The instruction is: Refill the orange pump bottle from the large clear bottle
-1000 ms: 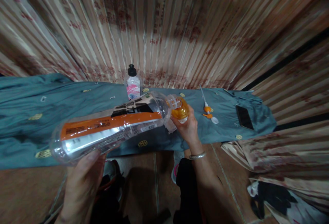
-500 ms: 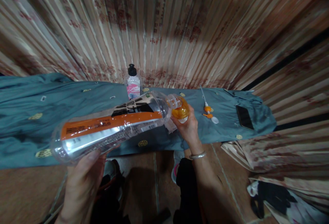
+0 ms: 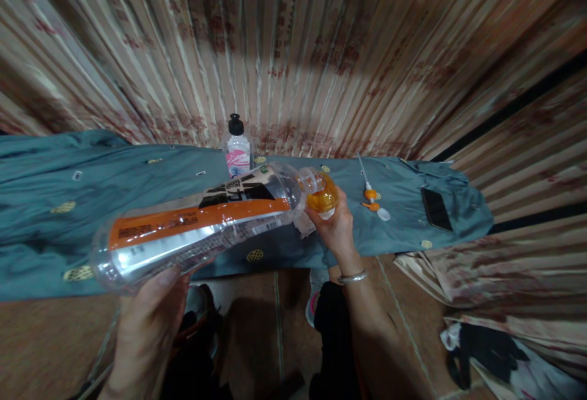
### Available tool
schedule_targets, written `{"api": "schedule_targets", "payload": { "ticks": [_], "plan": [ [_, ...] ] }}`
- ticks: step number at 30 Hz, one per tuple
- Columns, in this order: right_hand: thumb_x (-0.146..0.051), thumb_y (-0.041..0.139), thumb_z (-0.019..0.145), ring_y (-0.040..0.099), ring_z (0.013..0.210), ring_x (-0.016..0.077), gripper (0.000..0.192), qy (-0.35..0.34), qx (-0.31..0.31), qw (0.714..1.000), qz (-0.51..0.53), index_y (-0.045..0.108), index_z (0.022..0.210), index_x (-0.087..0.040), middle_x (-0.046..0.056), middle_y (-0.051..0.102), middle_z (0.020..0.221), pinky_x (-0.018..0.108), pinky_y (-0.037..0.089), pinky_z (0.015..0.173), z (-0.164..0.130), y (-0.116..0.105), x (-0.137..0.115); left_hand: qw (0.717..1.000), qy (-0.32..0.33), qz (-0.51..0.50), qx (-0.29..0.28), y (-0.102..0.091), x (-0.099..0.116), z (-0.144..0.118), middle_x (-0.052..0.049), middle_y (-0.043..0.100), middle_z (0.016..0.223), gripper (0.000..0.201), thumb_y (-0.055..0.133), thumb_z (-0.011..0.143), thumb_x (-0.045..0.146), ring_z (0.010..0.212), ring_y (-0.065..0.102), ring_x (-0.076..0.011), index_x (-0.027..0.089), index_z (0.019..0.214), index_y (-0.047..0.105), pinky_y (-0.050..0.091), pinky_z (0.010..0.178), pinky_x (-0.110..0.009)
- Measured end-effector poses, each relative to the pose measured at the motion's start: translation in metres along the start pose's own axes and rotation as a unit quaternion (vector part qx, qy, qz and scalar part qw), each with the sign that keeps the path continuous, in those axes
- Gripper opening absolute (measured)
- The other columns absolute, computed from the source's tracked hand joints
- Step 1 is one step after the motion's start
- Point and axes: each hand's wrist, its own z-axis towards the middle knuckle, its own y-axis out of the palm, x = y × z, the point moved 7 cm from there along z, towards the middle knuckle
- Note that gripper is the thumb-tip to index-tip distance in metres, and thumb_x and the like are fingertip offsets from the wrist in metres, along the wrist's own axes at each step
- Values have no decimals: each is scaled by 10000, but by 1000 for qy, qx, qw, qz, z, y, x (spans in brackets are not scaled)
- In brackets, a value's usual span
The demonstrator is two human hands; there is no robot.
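My left hand (image 3: 158,302) is closed under the wide base of a large clear plastic bottle (image 3: 202,222) with an orange, black and silver label. The bottle lies tilted almost flat, its neck pointing right. Its mouth meets the top of a small amber bottle (image 3: 324,197), which my right hand (image 3: 337,225) grips from the right side. Whether liquid runs between them I cannot tell. Right of that hand, an orange pump head with a tube (image 3: 370,195) lies on the cloth beside a small clear disc (image 3: 384,214).
A clear bottle with a black cap and pink label (image 3: 238,158) stands behind the large bottle. A dark phone (image 3: 435,209) lies at the right on the teal cloth (image 3: 275,253). A pleated curtain (image 3: 275,51) hangs behind. A bag (image 3: 495,357) is at lower right.
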Motion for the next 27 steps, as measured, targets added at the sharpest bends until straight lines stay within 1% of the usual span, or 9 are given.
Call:
{"api": "schedule_targets", "payload": {
  "ticks": [6,10,14,18,21,24,27],
  "plan": [
    [-395,786,753,690,1136,287,688,-1,-3,1000,2,475,1334,-198,130,693,1252,444,575,955,0,0,1,1000,2,-1,1,1,0,1,3,781,1097,625,863,608,288,1065,717,-283,367,1204,696,640,796,-325],
    [-388,783,758,690,1129,282,669,0,-1,1000,-3,480,1327,-205,124,694,1245,432,575,950,1,-1,0,1000,7,-1,0,-1,-1,2,-5,784,1086,586,876,594,300,980,735,-264,331,1159,719,647,753,-315],
    [-391,780,764,690,1129,282,668,7,-4,1000,-7,480,1332,-205,123,694,1245,429,574,949,1,-1,1,1000,5,1,1,-4,-3,2,-5,785,1078,478,888,577,315,818,731,-203,267,1035,761,654,710,-292],
    [-399,775,768,687,1135,283,666,2,3,1000,-6,481,1332,-200,125,691,1251,434,571,956,1,-1,1,1000,17,3,11,-4,-2,3,2,782,1072,432,902,548,331,785,717,-184,253,952,773,658,678,-283],
    [-390,780,764,683,1146,285,670,-5,8,1000,-8,482,1333,-200,129,688,1261,435,569,960,1,-1,1,1000,17,3,11,-4,-3,4,5,784,1041,438,906,536,341,770,717,-189,260,946,774,662,658,-296],
    [-393,779,767,692,1128,285,671,-2,4,1000,-9,479,1337,-205,125,691,1254,433,577,944,1,0,2,1000,8,1,8,-5,-4,4,15,782,1027,444,899,558,333,816,725,-194,282,979,768,663,723,-312],
    [-409,775,773,697,1116,283,664,1,0,1000,-10,482,1334,-206,121,696,1243,429,582,933,1,0,2,1000,9,-4,0,-5,-4,4,30,782,1019,487,898,565,316,796,724,-189,317,1029,752,665,689,-312]
  ]
}}
